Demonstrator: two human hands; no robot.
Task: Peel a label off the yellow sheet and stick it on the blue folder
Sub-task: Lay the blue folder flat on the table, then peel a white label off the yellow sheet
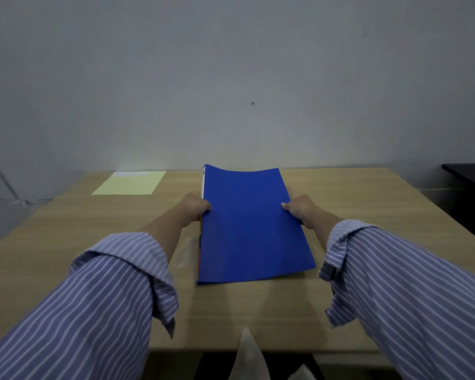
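The blue folder [251, 229] lies lengthwise in the middle of the wooden table, its far end bowed slightly upward. My left hand [194, 208] grips its left edge with the thumb on top. My right hand [299, 208] grips the right edge the same way. The pale yellow sheet [130, 183] lies flat at the far left of the table, near the wall and apart from both hands. No single label can be made out on it.
The wooden table [368, 215] runs up to a grey wall at the back. A dark piece of furniture [469, 176] stands at the far right. A pale, blurred object [247, 355] shows below the table's near edge.
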